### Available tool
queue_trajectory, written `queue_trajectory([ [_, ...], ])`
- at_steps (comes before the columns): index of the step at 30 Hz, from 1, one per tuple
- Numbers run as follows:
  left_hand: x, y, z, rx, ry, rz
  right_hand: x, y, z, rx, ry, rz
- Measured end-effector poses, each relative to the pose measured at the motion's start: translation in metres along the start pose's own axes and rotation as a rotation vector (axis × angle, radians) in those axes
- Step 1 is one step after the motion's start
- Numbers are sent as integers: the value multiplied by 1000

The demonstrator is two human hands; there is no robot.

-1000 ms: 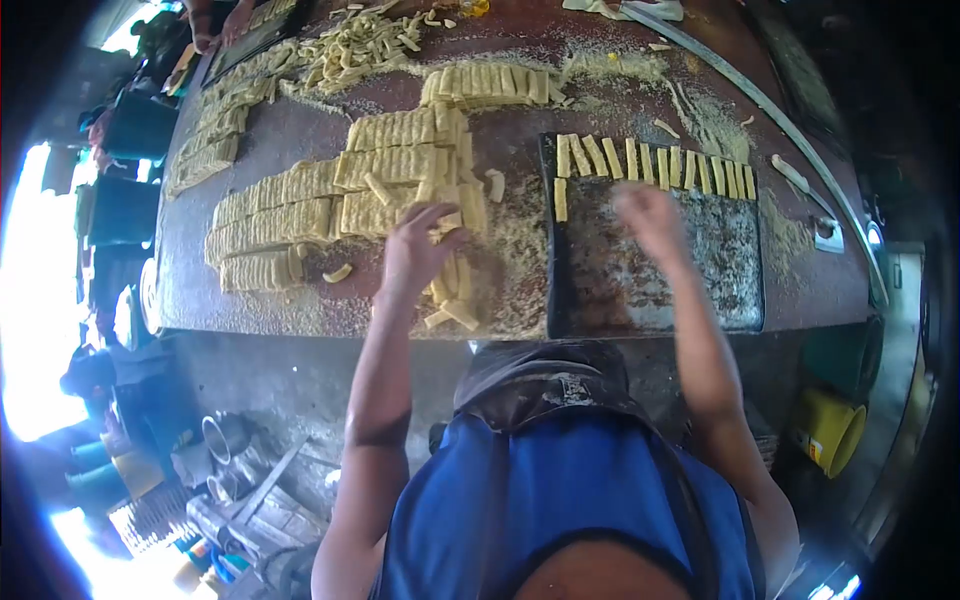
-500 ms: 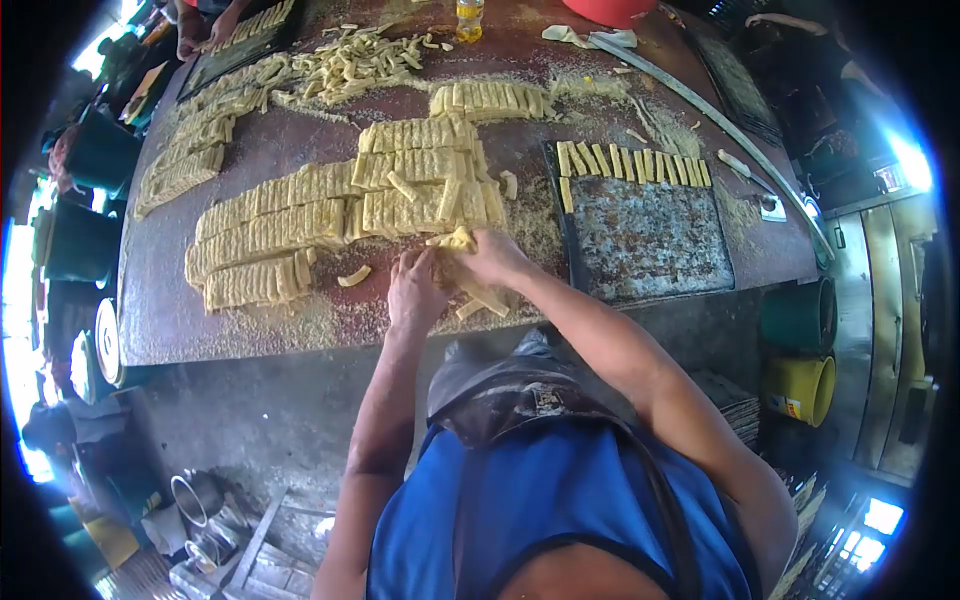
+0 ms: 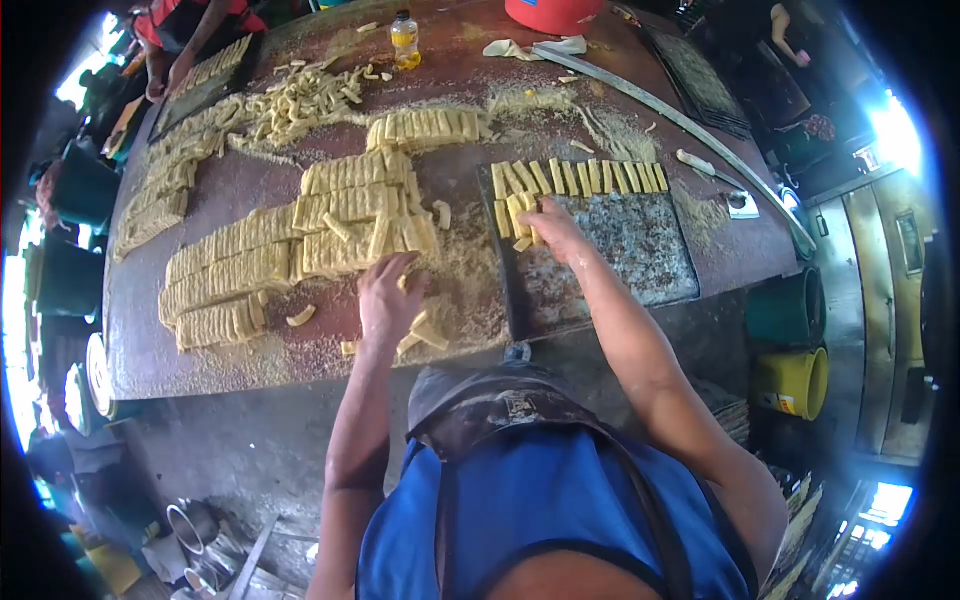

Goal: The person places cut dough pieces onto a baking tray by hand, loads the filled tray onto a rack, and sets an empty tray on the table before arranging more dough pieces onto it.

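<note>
Right hand (image 3: 556,232) moved to tray (image 3: 637,250); fingers pinching dough sticks (image 3: 517,214), left of palm.

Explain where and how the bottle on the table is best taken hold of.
Probably around the middle of the bottle, thumb and fingers on opposite sides, coming from the right. It stands upright, so its sides face outward, and dough scraps lie close on its left.

Right of the right hand (image 3: 560,232), the tray (image 3: 610,260) lies bare, its upper side blocked by dough sticks (image 3: 590,178).
</note>
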State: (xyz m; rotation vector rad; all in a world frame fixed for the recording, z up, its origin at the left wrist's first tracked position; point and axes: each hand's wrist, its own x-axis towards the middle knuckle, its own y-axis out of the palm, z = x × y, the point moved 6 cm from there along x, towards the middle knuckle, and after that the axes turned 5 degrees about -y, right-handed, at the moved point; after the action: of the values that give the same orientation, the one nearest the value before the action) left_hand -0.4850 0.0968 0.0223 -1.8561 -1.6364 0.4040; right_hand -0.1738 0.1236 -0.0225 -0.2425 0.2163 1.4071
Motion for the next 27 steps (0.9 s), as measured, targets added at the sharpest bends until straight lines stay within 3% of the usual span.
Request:
queue_trajectory([
  [1, 8, 18, -13, 78, 8, 47, 9, -5, -1, 16, -7, 6],
  [3, 24, 50, -39, 108, 33, 86, 23, -15, -4, -639, -52, -54],
  [7, 44, 98, -72, 129, 96, 200, 18, -21, 3, -765, -115, -44],
  [11, 64, 131, -81, 175, 81, 249, 29, -39, -24, -509, 9, -20],
  [15, 72, 147, -96, 281, 215, 214, 21, -51, -10, -577, -73, -101],
  [18, 80, 162, -93, 362, 239, 346, 15, -54, -1, -582, -62, -161],
  [22, 81, 166, -86, 323, 308, 333, 18, -60, -16, -674, 89, -227],
  [27, 79, 175, -95, 278, 316, 293, 18, -67, -24, -686, -7, -262],
])
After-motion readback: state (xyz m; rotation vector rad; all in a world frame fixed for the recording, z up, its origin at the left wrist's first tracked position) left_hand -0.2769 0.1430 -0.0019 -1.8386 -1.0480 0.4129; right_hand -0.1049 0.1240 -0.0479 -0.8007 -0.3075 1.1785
